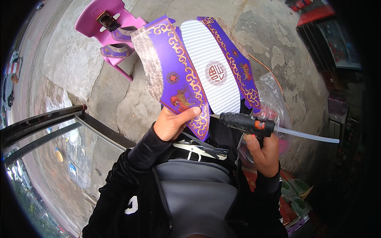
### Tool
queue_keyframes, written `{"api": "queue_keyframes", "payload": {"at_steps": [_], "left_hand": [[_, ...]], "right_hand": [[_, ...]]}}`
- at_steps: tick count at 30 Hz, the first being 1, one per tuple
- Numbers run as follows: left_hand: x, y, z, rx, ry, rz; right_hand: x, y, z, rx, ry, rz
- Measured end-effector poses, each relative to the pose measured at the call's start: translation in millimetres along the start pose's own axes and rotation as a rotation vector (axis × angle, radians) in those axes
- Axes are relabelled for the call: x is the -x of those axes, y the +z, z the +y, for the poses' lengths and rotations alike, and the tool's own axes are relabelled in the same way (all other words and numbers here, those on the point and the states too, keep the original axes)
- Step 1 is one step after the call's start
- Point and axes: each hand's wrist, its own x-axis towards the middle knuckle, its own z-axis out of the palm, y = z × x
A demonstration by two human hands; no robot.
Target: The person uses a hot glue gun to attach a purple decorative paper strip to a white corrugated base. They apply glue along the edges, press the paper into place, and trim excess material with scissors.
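Observation:
My left hand [168, 123] pinches the lower corner of a purple shoe upper piece [174, 55], thumb on top. Gold scrolls and a dragon-like figure decorate it, and grey-brown fur trims its outer edge. Beside it lies a striped white insole [198, 43] with a round brown emblem, and beyond that a second purple piece [232, 53]. My right hand [264, 154] grips a black hot glue gun [242, 121], its nozzle pointing left, close to the corner under my left thumb. A translucent glue stick [309, 135] sticks out of its back. Scissors [202, 148] lie on my lap.
A pink plastic chair [89, 23] at the far left bears fur-trimmed purple pieces [115, 50] and a small dark box [108, 20]. A glass-topped table [75, 139] stands at left. An orange cord [274, 71] and clear plastic bag [272, 93] are at right.

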Motion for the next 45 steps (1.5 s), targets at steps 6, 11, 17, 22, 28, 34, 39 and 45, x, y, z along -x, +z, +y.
{"api": "queue_keyframes", "payload": {"at_steps": [6,11,17,22,28,34,39,45], "left_hand": [[0,0,0,-0.006,0.017,-0.010],[0,-1,0,0.006,0.006,-0.032],[0,-3,1,-0.010,0.003,-0.029],[0,-3,1,0.024,-0.030,0.000],[-1,-4,1,0.161,-0.067,0.003],[-2,-4,3,0.250,-0.135,-0.040],[-1,-2,4,0.201,-0.121,-0.015],[0,-1,5,0.184,-0.110,-0.015]], "right_hand": [[1,0,-1,0.005,-0.024,0.008],[-2,3,0,-0.038,0.017,0.045],[-3,0,0,0.023,-0.020,0.007],[0,1,0,0.010,-0.076,0.053],[6,-5,-1,-0.223,0.074,0.000],[10,-7,1,-0.153,0.029,-0.037],[11,-1,6,-0.124,-0.012,0.000],[11,2,7,-0.097,-0.043,0.001]]}}
